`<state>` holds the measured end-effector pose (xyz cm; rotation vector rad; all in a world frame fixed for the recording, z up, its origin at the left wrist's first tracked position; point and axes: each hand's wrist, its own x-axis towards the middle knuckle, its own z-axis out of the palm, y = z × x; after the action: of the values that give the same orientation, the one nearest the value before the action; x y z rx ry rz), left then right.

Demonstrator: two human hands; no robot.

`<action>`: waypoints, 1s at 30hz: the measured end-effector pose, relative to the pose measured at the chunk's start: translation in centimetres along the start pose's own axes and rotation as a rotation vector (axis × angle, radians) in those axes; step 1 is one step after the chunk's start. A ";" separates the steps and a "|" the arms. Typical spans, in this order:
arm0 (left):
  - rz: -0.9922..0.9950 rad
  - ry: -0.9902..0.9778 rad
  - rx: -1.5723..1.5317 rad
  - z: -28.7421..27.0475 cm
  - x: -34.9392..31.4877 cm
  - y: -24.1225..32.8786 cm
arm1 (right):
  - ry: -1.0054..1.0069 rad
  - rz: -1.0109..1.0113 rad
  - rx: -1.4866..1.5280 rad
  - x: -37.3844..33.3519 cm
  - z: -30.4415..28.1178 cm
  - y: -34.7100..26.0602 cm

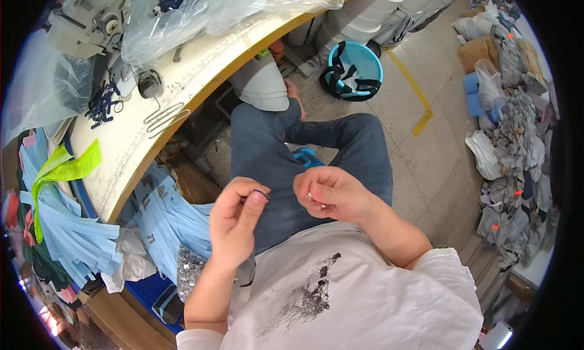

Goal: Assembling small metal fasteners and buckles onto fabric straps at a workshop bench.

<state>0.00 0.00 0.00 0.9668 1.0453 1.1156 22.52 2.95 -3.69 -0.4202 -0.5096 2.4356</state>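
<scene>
My left hand (234, 222) is closed over my lap, thumb against fingers. A short dark cord (261, 193) curves out of its pinch. To the right, a small gap apart, my right hand (337, 195) is closed too, its fingertips pinched on a small shiny metal piece (309, 195). The curled fingers partly hide that piece, so its exact kind does not show. Beside my left forearm sits a see-through bag of small shiny metal pieces (190, 276). On the table at the left lies a bunch of dark cord loops (104, 105).
The curved white table (207, 70) carries a bent wire (164, 120), a sewing machine (76, 30) and plastic bags. Light-blue fabric strips (76, 228) hang at the left. Beyond my knees stands a blue basket (356, 55). Grey cloth scraps (517, 143) are heaped at the right.
</scene>
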 end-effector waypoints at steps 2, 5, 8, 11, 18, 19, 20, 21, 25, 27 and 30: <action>0.013 -0.046 0.141 0.9 -0.2 0.4 | 0.060 -0.011 -0.023 0.3 1.5 -0.9; -0.120 0.050 0.045 3.1 -0.2 0.7 | 0.085 -0.055 -0.029 0.2 1.2 -1.8; -0.071 0.088 0.051 3.3 -0.1 0.9 | 0.093 -0.085 -0.072 0.3 1.5 -1.9; 0.003 0.052 0.126 2.8 -0.3 0.6 | 0.102 -0.149 -0.116 0.2 1.7 -1.8; 0.000 0.004 0.124 2.8 -0.2 1.4 | 0.160 -0.146 -0.195 0.2 2.5 -3.0; -0.001 0.005 0.124 2.9 -0.3 1.3 | 0.140 -0.171 -0.227 0.1 2.2 -2.8; -0.009 0.042 0.000 3.0 -0.5 1.3 | 0.120 -0.196 -0.258 0.1 2.1 -2.7; -0.017 0.077 -0.123 3.0 -0.6 1.1 | 0.119 -0.196 -0.257 0.2 2.2 -2.6; 0.004 0.080 -0.103 2.9 -0.1 0.8 | 0.193 -0.140 -0.315 0.6 3.3 -2.6; 0.061 0.107 -0.048 3.1 0.2 0.5 | 0.212 -0.137 -0.362 1.0 4.0 -2.5; 0.125 0.184 0.080 3.5 0.4 0.8 | 0.225 -0.153 -0.371 1.3 4.5 -2.1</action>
<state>3.25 0.23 1.56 1.0187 1.1983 1.2924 20.74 4.15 0.96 -0.7700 -0.8624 2.1139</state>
